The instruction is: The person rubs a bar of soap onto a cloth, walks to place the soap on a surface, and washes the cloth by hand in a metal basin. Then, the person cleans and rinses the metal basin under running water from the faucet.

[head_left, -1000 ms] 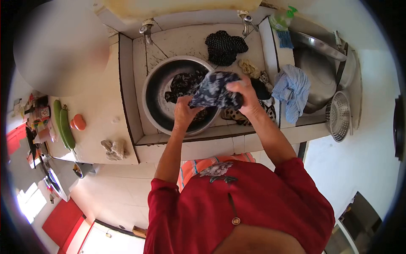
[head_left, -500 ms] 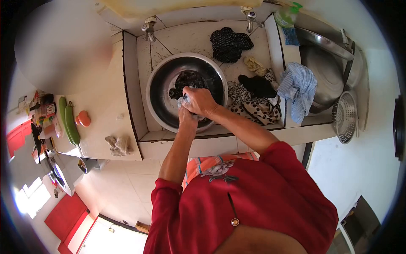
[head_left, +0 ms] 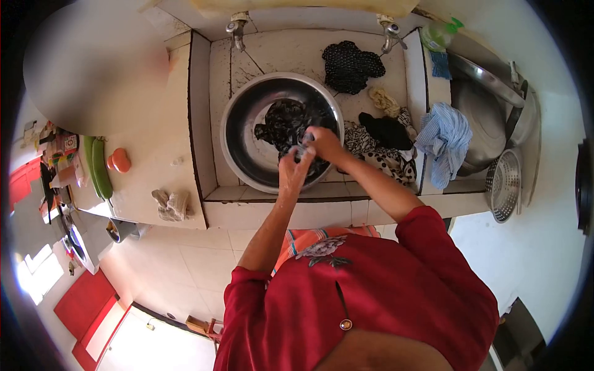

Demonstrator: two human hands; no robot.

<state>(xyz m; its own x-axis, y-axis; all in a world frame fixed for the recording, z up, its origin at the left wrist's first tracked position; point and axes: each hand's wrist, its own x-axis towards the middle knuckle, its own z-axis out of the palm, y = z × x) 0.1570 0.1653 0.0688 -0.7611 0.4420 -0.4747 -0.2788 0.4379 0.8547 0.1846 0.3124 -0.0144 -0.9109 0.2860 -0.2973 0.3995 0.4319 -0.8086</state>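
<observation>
In the basin (head_left: 246,151), the dark cloth (head_left: 281,120) lay ahead and slightly left of my left hand (head_left: 293,174) and right hand (head_left: 326,146), curled close together; blur hid whether they pinched it.

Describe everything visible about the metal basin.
The metal basin is round and wide, with a silvery rim and a smooth, darker-looking sloping wall, like stainless steel. It sits upright on the pale tiled sink floor, beside a heap of clothes. Dark patterned cloth lies on its bottom. The left hand and right hand are over its near right part; any contact is unclear.
</observation>
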